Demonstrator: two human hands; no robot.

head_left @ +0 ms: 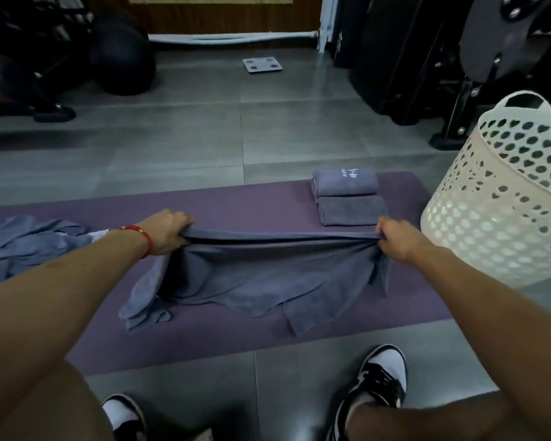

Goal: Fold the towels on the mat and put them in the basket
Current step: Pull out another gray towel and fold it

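Both hands' fingers [175, 219] pinching grey towel [261, 275] taut

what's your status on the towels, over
Left hand and right hand each grip an end of the grey towel, stretched over the mat. Two folded towels wait beside the basket. Nothing in the way.

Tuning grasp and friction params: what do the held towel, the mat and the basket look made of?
Towel: soft grey terry or microfibre by its look, matte; it sags and creases between the left hand and right hand. Mat: purple foam or rubber, probably; flat, matte, thin edge. Basket: cream moulded plastic, slightly glossy, with punched heart-shaped holes and a moulded handle.
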